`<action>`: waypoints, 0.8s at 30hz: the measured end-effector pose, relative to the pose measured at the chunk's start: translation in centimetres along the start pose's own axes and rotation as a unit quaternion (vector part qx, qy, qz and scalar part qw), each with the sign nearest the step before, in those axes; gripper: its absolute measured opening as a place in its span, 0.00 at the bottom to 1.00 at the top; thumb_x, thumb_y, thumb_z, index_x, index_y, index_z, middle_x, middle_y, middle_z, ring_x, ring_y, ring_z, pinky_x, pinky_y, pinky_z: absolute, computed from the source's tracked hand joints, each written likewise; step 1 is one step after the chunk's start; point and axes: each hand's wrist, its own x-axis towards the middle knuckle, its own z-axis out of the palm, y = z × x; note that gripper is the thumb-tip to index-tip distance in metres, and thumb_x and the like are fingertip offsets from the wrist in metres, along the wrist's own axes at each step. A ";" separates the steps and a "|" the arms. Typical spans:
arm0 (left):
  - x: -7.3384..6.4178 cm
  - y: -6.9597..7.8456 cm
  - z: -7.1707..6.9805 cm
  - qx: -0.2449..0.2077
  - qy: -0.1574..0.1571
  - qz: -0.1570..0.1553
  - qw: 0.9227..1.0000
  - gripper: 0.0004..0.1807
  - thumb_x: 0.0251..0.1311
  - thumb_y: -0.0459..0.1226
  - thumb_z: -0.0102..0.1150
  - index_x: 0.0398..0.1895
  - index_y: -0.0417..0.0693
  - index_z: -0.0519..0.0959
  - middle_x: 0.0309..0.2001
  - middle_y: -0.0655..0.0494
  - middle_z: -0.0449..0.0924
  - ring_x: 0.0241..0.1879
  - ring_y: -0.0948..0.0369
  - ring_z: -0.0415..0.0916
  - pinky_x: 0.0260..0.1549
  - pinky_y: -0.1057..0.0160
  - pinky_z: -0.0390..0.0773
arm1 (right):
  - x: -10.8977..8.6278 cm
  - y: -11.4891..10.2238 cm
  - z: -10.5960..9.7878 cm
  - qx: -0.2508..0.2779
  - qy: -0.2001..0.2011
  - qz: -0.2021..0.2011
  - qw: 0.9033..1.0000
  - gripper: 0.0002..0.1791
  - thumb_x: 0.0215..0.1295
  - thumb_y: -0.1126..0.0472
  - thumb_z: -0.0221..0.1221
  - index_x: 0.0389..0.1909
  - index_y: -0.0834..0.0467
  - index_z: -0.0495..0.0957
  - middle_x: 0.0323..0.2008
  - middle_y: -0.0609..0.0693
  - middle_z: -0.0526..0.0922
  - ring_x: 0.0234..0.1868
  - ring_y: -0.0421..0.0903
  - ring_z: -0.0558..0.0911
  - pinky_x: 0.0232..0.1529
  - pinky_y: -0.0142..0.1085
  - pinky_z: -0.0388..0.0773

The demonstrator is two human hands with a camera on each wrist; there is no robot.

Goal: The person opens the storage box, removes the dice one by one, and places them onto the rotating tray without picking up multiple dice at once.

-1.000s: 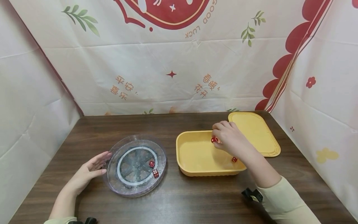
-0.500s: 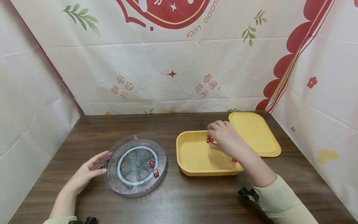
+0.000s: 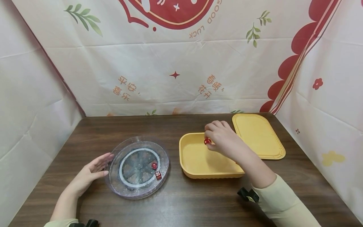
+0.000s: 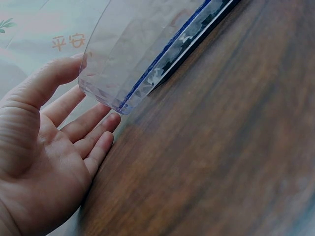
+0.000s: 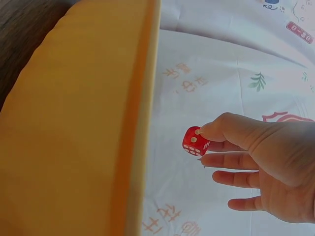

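My right hand (image 3: 224, 140) pinches a red die (image 5: 195, 141) with white dots between thumb and fingers. In the head view it hangs over the yellow box (image 3: 198, 175), while the right wrist view shows the die above the box's rim. On the left stands a clear round dish (image 3: 116, 186) with a white ring in its base. Inside it lie a red die (image 3: 154, 165) and another red die (image 3: 158, 175), near its right side. My left hand (image 3: 90, 173) is at the dish's left edge, its fingers fairly straight and touching the rim, as the left wrist view (image 4: 54, 152) shows.
A yellow lid (image 3: 259, 135) lies flat behind and right of the box. Dark wood-grain table (image 3: 181, 205) runs beneath everything. A printed white cloth (image 3: 158, 60) hangs along the back and both sides.
My right hand has moved left across the box, carrying the die. Another red die seen earlier in the box is now hidden by the right forearm. The left hand stays in place.
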 end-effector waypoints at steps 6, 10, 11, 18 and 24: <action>0.0 0.1 0.1 0.001 -0.002 0.001 1.000 0.32 0.64 0.24 0.51 0.71 0.34 0.55 0.68 0.49 0.64 0.64 0.71 0.61 0.56 0.77 0.62 | 0.6 -0.6 -0.2 -0.004 -0.004 -0.011 1.000 0.06 0.49 0.62 0.67 0.25 0.54 0.79 0.38 0.50 0.77 0.47 0.52 0.72 0.50 0.49 0.66; 0.0 0.0 0.0 0.003 0.000 0.003 1.000 0.32 0.64 0.24 0.51 0.71 0.34 0.55 0.67 0.49 0.65 0.64 0.71 0.61 0.56 0.77 0.62 | 1.1 -1.1 -0.2 0.001 -0.001 -0.019 1.000 0.06 0.48 0.63 0.67 0.25 0.54 0.78 0.38 0.50 0.77 0.47 0.52 0.72 0.50 0.48 0.66; 0.0 0.0 0.0 0.004 0.000 0.004 1.000 0.32 0.64 0.24 0.51 0.71 0.34 0.55 0.67 0.49 0.65 0.64 0.71 0.61 0.56 0.77 0.62 | 1.2 -1.2 -0.2 0.003 0.001 -0.022 1.000 0.05 0.48 0.63 0.66 0.25 0.54 0.78 0.38 0.50 0.77 0.47 0.51 0.72 0.50 0.48 0.66; 0.0 -0.2 -0.1 0.002 -0.003 -0.007 1.000 0.32 0.64 0.25 0.51 0.71 0.35 0.55 0.68 0.49 0.63 0.64 0.71 0.60 0.56 0.76 0.62 | 1.7 -2.0 -0.1 0.009 0.019 -0.042 0.999 0.05 0.47 0.64 0.65 0.24 0.54 0.77 0.38 0.49 0.77 0.47 0.51 0.72 0.50 0.48 0.66; -0.1 -0.2 -0.1 0.004 -0.002 -0.011 1.000 0.33 0.64 0.25 0.52 0.71 0.36 0.55 0.68 0.45 0.62 0.64 0.71 0.60 0.56 0.76 0.62 | 2.2 -2.7 -0.2 0.010 0.025 -0.052 0.998 0.06 0.46 0.64 0.64 0.22 0.54 0.76 0.38 0.50 0.77 0.46 0.51 0.72 0.49 0.48 0.67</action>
